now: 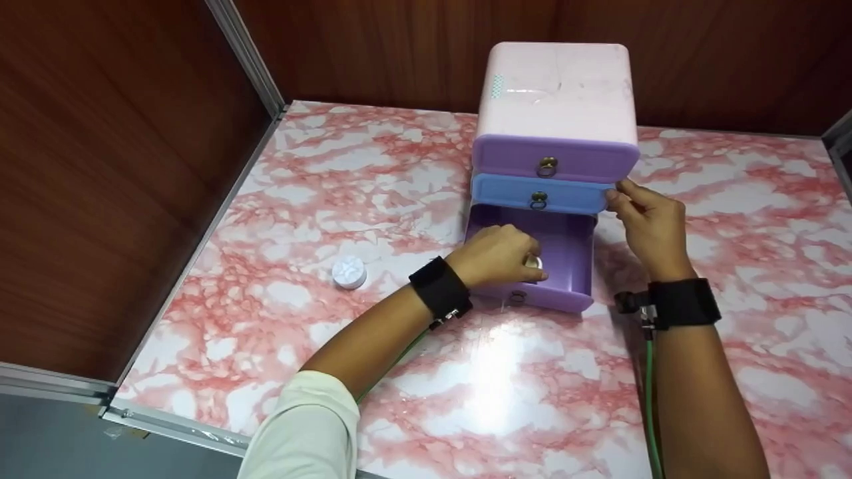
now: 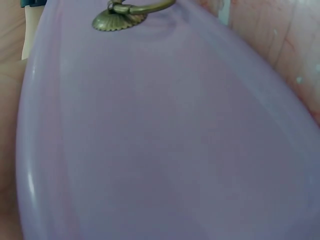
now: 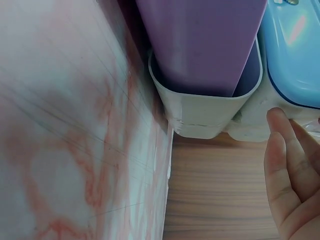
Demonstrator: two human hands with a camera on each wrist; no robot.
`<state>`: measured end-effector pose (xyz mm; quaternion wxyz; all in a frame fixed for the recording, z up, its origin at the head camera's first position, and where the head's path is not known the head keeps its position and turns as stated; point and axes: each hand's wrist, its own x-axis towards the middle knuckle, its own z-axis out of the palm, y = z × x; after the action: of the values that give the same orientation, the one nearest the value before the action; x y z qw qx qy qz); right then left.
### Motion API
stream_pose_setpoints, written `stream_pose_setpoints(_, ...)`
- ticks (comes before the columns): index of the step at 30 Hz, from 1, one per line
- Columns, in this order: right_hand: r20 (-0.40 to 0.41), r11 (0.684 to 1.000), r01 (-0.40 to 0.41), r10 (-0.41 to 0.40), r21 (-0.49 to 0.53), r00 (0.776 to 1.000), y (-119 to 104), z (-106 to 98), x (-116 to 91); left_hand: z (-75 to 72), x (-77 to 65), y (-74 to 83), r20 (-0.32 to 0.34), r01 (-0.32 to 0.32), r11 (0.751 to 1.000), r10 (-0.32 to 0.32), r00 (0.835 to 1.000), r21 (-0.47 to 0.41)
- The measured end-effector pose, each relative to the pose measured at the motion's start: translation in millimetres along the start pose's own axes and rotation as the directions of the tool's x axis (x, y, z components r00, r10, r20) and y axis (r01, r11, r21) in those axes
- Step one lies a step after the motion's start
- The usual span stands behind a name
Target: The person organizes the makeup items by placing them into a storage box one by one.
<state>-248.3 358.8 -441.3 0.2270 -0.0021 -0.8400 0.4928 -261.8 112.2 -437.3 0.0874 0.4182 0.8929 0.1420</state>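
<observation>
A small storage cabinet (image 1: 562, 93) with a pale pink top has its lowest purple drawer (image 1: 562, 256) pulled out. Reaching over that drawer's front, my left hand (image 1: 499, 256) holds a small whitish object (image 1: 533, 261) between thumb and curled fingers; I cannot tell its kind. The left wrist view is filled by the drawer front with its brass ring handle (image 2: 120, 17). My right hand (image 1: 655, 223) is at the cabinet's right side, fingertips right at the end of the blue middle drawer (image 1: 506, 193). In the right wrist view its fingers (image 3: 287, 160) extend toward the cabinet's pale side wall.
A round whitish lidded container (image 1: 349, 272) with a star-like pattern stands on the red-and-white marbled table (image 1: 279, 293), left of the cabinet. The purple top drawer (image 1: 506, 156) is closed. Brown wood-look panels (image 1: 373, 53) enclose the back and left. Green cables (image 1: 650, 399) run from the wrist straps.
</observation>
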Motion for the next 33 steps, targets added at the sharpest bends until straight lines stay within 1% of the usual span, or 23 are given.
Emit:
stream_pose_setpoints(4, 0.007, 1.000, -0.011, 0.011, 0.023, 1.000, 2.4, -0.4, 0.5, 0.5, 2.6, 1.5, 0.044, 0.020, 0.999, -0.022, 0.999, 0.026)
stream_pose_setpoints(8, -0.005, 1.000, -0.010, 0.011, 0.019, 1.000, 4.0, -1.3, 1.1, -1.0, 7.2, 2.9, 0.084, 0.046, 0.997, -0.051, 0.995, 0.056)
stream_pose_setpoints(15, 0.003, 1.000, 0.003, -0.003, -0.016, 1.000, 4.6, -1.3, 0.8, 0.2, 12.2, 2.4, 0.178, 0.102, 0.992, -0.114, 0.977, 0.078)
stream_pose_setpoints(19, -0.008, 1.000, 0.001, -0.001, -0.013, 1.000, 3.9, -0.8, 1.1, -1.3, 15.0, 3.4, 0.205, 0.101, 0.989, -0.121, 0.971, 0.105)
stream_pose_setpoints(25, -0.001, 1.000, -0.008, 0.008, -0.005, 1.000, 1.7, -0.6, 0.2, -2.5, 18.0, 5.2, 0.253, 0.120, 0.984, -0.150, 0.956, 0.132)
stream_pose_setpoints(33, 0.008, 1.000, -0.008, 0.008, 0.030, 1.000, -18.7, -1.9, -6.0, -2.5, 20.4, 4.9, 0.283, 0.108, 0.984, -0.145, 0.948, 0.141)
